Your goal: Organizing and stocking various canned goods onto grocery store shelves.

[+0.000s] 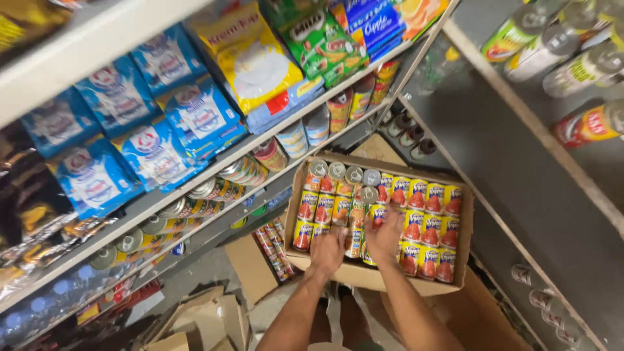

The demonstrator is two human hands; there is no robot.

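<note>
In a narrow shop aisle, my left hand and right hand close their grip on cans in the tilted cardboard box of cans below the shelves; a loose hold could send them tumbling.

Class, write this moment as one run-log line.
left hand: on cans | right hand: on cans | open brown cardboard box: rows of red-and-yellow labelled tin cans | grey metal shelves: blue packets

Grocery shop: stocked shelves, boxed cans
</note>
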